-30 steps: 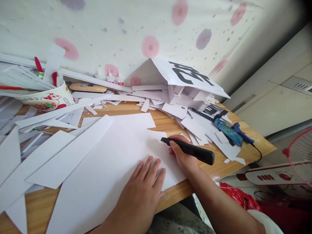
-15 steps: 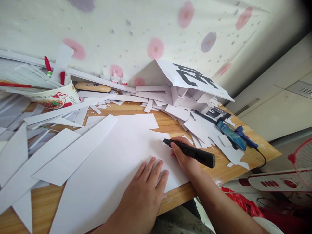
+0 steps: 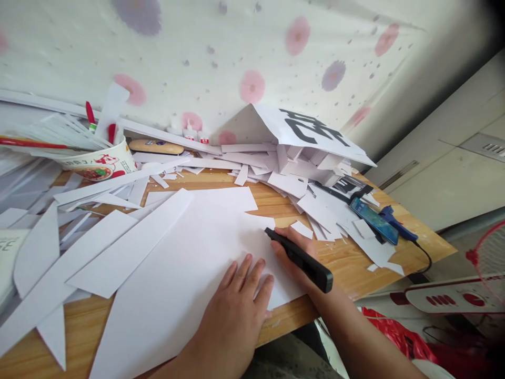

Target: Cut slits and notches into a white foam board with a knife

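Note:
A large white sheet of board (image 3: 177, 284) lies flat on the wooden table, its upper right edge cut in a notch. My left hand (image 3: 236, 305) presses down on it near the front edge, fingers spread. Gripped in my right hand (image 3: 294, 247) is a black utility knife (image 3: 302, 260), held slantwise with its tip over the sheet's right part. The blade itself is too small to make out. Beside that hand rests a small white offcut (image 3: 302, 229).
White strips and scraps (image 3: 106, 247) are heaped on the left. Behind them stands a paper bowl (image 3: 106, 163) full of strips and tools. A white board model (image 3: 307, 152) sits at the back, with a phone (image 3: 374, 221) and a blue glue gun (image 3: 396, 223) on the right.
The knife has swung round, its back end now lower and nearer me. My right hand has turned with it. My left hand stays in place; the view has shifted slightly.

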Demonstrator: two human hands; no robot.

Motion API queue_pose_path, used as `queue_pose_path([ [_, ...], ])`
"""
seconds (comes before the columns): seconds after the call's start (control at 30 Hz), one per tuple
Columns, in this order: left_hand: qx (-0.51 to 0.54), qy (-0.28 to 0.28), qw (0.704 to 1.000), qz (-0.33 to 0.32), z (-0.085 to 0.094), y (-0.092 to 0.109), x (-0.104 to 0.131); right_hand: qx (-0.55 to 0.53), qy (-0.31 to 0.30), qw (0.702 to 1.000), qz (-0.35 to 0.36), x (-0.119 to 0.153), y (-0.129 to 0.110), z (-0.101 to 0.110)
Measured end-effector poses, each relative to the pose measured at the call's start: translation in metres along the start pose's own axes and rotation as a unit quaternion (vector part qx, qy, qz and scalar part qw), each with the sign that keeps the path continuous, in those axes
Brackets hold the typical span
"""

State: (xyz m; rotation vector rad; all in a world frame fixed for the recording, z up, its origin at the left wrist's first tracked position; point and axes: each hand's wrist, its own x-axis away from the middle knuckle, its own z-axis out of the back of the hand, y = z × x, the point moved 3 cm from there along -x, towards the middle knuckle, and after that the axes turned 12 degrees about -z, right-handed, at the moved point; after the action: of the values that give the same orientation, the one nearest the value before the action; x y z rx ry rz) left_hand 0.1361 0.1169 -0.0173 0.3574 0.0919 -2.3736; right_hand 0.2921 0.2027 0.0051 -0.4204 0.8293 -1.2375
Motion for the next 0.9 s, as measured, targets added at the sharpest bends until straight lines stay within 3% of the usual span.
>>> queue_pose_path([
  [0.23, 0.010, 0.001, 1.000, 0.013, -0.007, -0.002, 0.000, 0.008, -0.005, 0.999, 0.034, 0.008, 0.000, 0.002],
  [0.6, 0.028, -0.032, 0.999, 0.018, 0.007, 0.000, -0.002, -0.001, -0.009, 0.999, 0.041, 0.031, -0.009, 0.017],
  [0.9, 0.017, -0.016, 1.000, 0.014, 0.009, 0.002, -0.002, 0.010, 0.001, 0.999, 0.046, 0.059, -0.007, 0.025],
])
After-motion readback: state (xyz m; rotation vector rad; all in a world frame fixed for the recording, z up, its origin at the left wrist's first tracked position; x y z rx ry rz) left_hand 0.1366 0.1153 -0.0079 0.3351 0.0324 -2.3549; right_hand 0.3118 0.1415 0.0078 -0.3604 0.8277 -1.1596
